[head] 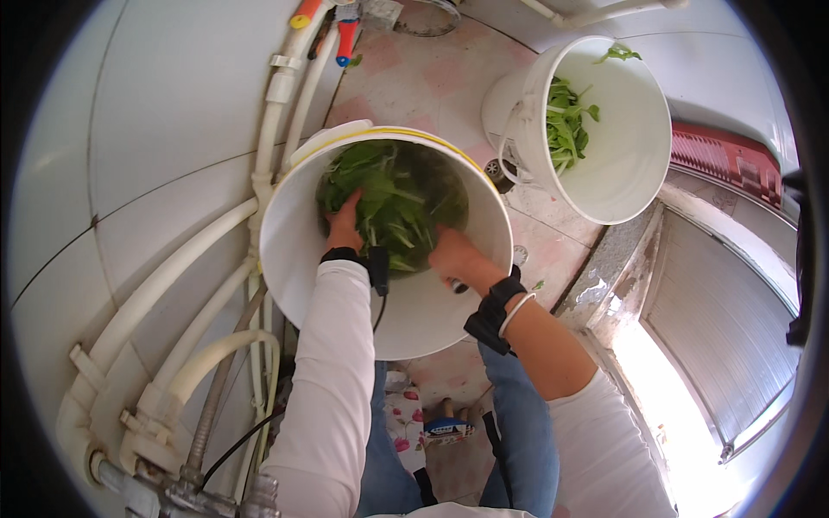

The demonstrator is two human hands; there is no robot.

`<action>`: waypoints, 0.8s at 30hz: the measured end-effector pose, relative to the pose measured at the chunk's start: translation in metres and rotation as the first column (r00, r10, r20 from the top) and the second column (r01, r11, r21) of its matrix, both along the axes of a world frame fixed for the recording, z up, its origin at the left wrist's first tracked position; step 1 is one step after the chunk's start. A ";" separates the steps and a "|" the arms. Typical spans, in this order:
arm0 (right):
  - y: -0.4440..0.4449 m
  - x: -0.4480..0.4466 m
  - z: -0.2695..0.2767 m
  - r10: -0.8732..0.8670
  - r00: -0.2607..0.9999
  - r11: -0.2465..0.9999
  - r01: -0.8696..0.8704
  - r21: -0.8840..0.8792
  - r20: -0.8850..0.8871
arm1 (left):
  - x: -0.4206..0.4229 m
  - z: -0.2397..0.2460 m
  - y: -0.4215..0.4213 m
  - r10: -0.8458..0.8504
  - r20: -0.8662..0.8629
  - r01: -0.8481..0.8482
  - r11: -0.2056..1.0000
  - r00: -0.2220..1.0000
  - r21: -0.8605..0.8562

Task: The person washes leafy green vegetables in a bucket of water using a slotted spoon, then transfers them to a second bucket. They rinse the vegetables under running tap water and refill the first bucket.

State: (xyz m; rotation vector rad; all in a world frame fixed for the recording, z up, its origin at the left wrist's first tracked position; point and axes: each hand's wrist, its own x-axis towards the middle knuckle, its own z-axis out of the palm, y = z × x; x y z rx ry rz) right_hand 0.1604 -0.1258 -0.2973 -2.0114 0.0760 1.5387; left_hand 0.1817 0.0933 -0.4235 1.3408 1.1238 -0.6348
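Before me stands a large white plastic bucket with a yellow band under part of its rim. Leafy greens lie in dark water inside it. My left hand reaches in at the left and touches the leaves with its thumb up; its other fingers are largely hidden by the greens. At the right side of the bucket, my right hand is closed in a fist around a dark handle, whose end shows below the fingers. Whatever the handle belongs to is hidden in the water and leaves.
A second white bucket at the upper right holds more greens. Pale pipes run along the tiled wall at left. A red-handled brush hangs at the top. Between my legs lies a blue-backed brush. A doorway sill is at right.
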 end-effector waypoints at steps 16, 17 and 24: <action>-0.022 -0.075 0.259 -0.702 0.559 0.599 0.799 0.059 -0.440 | -0.038 0.233 -0.088 -0.547 0.280 0.412 0.809 0.789 0.419; -0.023 -0.083 0.282 -0.703 0.568 0.598 0.798 0.076 -0.429 | -0.049 0.247 -0.086 -0.581 0.297 0.415 0.781 0.758 0.467; -0.031 -0.123 0.414 -0.691 0.664 0.663 0.740 0.114 -0.286 | -0.079 0.386 -0.096 -0.563 0.471 0.326 0.806 0.679 0.494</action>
